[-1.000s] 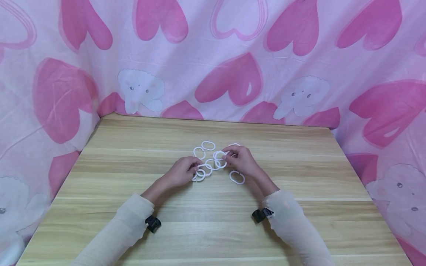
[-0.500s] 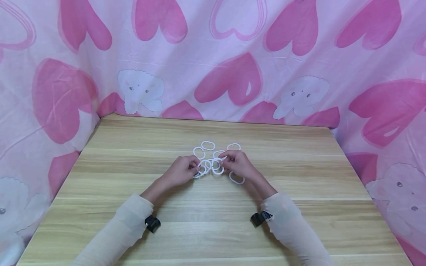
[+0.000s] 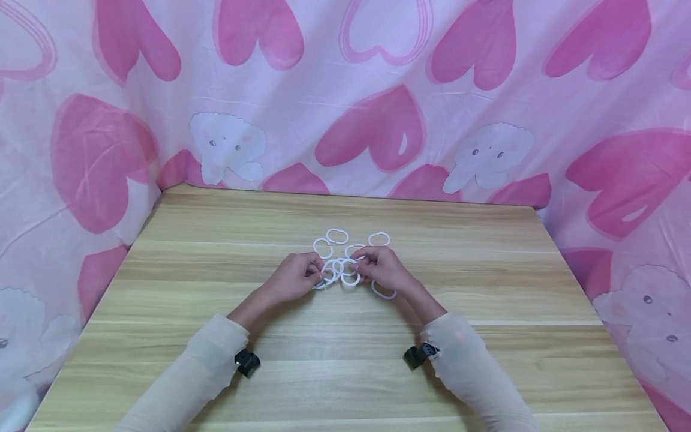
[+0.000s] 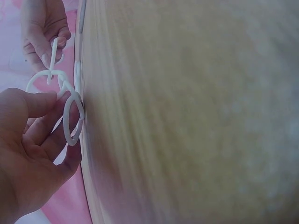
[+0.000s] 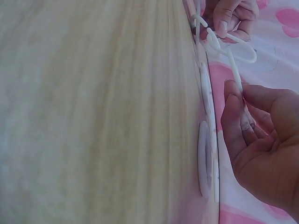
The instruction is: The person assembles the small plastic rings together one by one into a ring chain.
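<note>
My left hand (image 3: pixel 294 277) pinches a white oval ring in a short linked chain (image 4: pixel 67 122) between thumb and fingers. The ring looks like a shower curtain ring. A linked ring hangs beside my left fingers in the left wrist view. My right hand (image 3: pixel 385 268) pinches another white ring (image 5: pixel 235 73) between thumb and forefinger. In the left wrist view, this ring stands on edge and crosses the ring in my left hand. I cannot tell whether it is hooked through. Both hands are close together, low over the table.
Loose white rings lie on the wooden table (image 3: pixel 345 360): one ring (image 3: pixel 337 229) at the back, one ring (image 3: pixel 315 246) behind my left fingers, one ring (image 3: pixel 379 233) beyond my right hand, and one ring (image 3: pixel 383 297) partly under it. A pink heart-patterned curtain (image 3: pixel 302 120) surrounds the table.
My right hand has moved left and slightly nearer with its ring, onto the chain's end. The ring behind my right hand has come into fuller view. My left hand has barely moved.
</note>
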`<control>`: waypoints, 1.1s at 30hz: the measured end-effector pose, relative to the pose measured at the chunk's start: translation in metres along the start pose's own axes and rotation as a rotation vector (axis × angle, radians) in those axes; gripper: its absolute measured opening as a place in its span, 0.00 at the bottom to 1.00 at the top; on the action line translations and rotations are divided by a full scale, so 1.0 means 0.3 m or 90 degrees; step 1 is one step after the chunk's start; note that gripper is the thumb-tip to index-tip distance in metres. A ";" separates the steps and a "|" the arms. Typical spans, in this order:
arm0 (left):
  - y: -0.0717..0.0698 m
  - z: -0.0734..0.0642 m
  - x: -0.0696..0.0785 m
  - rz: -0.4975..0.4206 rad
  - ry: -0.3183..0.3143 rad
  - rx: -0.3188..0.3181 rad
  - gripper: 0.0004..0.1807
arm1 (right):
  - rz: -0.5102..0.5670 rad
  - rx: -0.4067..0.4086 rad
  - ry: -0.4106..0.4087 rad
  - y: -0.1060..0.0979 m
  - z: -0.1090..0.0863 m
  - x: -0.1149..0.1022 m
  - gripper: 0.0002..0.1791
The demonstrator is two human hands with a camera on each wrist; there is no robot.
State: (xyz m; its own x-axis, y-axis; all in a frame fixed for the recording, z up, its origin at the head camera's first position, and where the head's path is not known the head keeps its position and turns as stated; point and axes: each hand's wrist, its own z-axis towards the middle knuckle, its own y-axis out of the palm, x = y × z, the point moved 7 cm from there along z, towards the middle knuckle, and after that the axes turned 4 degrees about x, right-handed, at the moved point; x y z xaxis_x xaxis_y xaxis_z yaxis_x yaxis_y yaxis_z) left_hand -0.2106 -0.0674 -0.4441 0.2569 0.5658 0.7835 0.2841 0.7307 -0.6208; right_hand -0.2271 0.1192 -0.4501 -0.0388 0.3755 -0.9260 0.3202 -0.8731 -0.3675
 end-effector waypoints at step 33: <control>0.016 -0.015 0.002 -0.002 0.001 -0.055 0.02 | -0.012 0.003 -0.022 -0.003 -0.014 -0.013 0.10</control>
State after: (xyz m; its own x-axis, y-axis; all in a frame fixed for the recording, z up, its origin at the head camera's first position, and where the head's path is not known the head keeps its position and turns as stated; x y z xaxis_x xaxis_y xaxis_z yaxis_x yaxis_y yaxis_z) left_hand -0.2051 -0.0653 -0.4468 0.2569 0.5635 0.7851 0.3636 0.6964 -0.6188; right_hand -0.2233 0.1198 -0.4459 -0.0781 0.3812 -0.9212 0.3140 -0.8676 -0.3856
